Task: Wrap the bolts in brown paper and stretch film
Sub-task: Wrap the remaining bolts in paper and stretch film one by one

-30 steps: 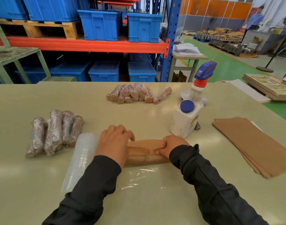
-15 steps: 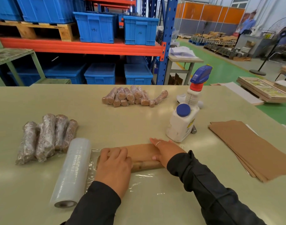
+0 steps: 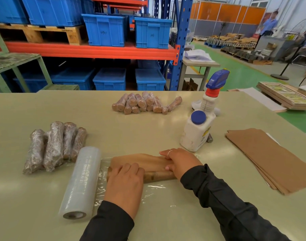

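Observation:
A bolt rolled in brown paper (image 3: 148, 166) lies across a loose sheet of clear stretch film (image 3: 154, 190) on the table, near me. My left hand (image 3: 125, 185) presses down on the roll's left end, fingers curled over it. My right hand (image 3: 180, 161), with a ring, holds the right end. The stretch film roll (image 3: 80, 182) lies just left of my left hand, its film running under the paper roll. No bare metal of this bolt shows.
Several film-wrapped bolts (image 3: 55, 145) lie at the left. A pile of paper-wrapped bolts (image 3: 143, 103) sits at the back. A white bottle with blue cap (image 3: 197, 131) and a spray bottle (image 3: 212, 94) stand right of centre. Brown paper sheets (image 3: 270, 157) lie at the right.
The paper roll has turned a little toward me on the film. My left hand slid down over its left end and my right hand flattened on the right end. The camera tilted.

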